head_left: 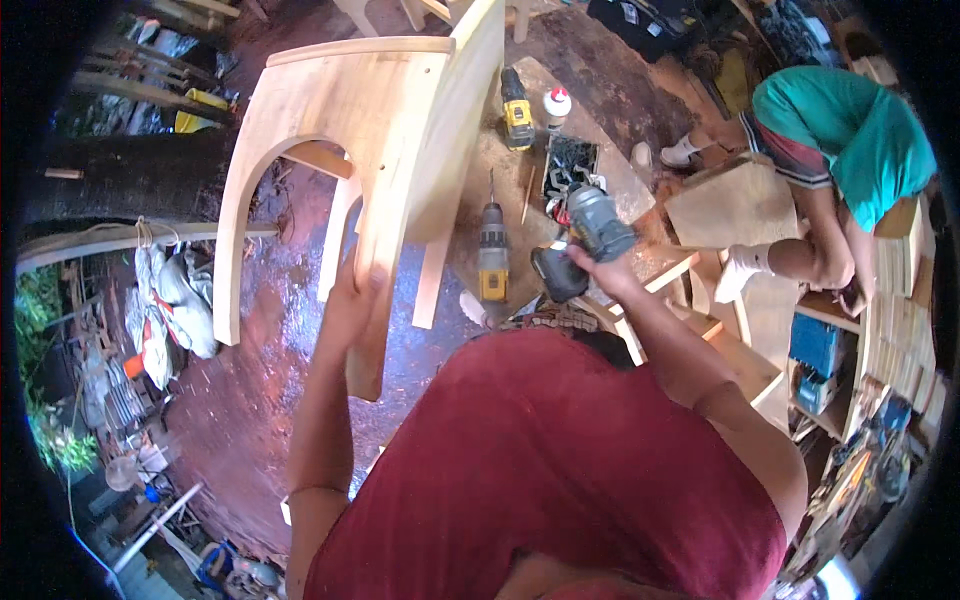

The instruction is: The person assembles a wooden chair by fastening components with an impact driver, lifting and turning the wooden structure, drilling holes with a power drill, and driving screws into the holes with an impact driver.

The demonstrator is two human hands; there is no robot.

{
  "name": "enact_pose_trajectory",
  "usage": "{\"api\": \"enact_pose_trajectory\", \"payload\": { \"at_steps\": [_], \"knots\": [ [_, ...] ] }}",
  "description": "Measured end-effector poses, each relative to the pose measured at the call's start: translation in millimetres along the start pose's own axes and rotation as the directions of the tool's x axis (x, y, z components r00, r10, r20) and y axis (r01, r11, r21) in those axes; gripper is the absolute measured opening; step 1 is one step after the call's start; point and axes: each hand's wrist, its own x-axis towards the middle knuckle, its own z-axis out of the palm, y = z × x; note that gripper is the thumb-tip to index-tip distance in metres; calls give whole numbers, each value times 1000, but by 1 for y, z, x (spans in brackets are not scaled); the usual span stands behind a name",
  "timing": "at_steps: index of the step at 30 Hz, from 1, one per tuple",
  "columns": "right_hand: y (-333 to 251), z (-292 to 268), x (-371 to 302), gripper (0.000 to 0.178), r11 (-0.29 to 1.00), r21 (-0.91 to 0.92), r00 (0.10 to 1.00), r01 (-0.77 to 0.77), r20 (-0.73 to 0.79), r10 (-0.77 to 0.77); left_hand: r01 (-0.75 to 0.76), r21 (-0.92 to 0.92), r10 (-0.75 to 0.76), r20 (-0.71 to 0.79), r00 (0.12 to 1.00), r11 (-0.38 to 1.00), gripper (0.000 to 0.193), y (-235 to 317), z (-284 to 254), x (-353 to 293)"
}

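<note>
My left hand [362,285] is closed around one leg of a pale wooden chair [400,110], which is lifted and tilted. The chair has an arched cutout between its legs and a tall flat panel on its right side. My right hand [605,268] grips a grey cordless drill [598,222] with a black battery at its base; its front end is hard to make out. Just left of it, a yellow and black drill [493,255] with a long bit lies on the wooden board [575,115]. Behind my right hand stands a box of dark screws [571,160].
Another yellow drill [516,110] and a white bottle with a red cap [557,103] are farther back on the board. At right, a person in a green shirt [850,130] sits bent over near wooden panels [735,210]. White sacks [172,295] hang at left.
</note>
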Motion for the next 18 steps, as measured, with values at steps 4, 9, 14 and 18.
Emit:
{"api": "enact_pose_trajectory", "payload": {
  "at_steps": [4,9,14,18],
  "knots": [
    [23,69,-7,31,957,-249,988,151,58,-140,53,41,-50,-75,996,998,62,9,0,-18],
    [143,146,7,57,665,745,995,-47,95,-37,184,170,-170,-98,981,968,56,17,3,-20],
    [162,165,34,53,722,691,999,45,-21,-43,170,222,-144,-127,981,960,52,19,10,-19],
    [159,166,48,28,-198,931,932,-307,336,138,150,233,-116,-153,981,961,48,13,7,-19]
  ]
}}
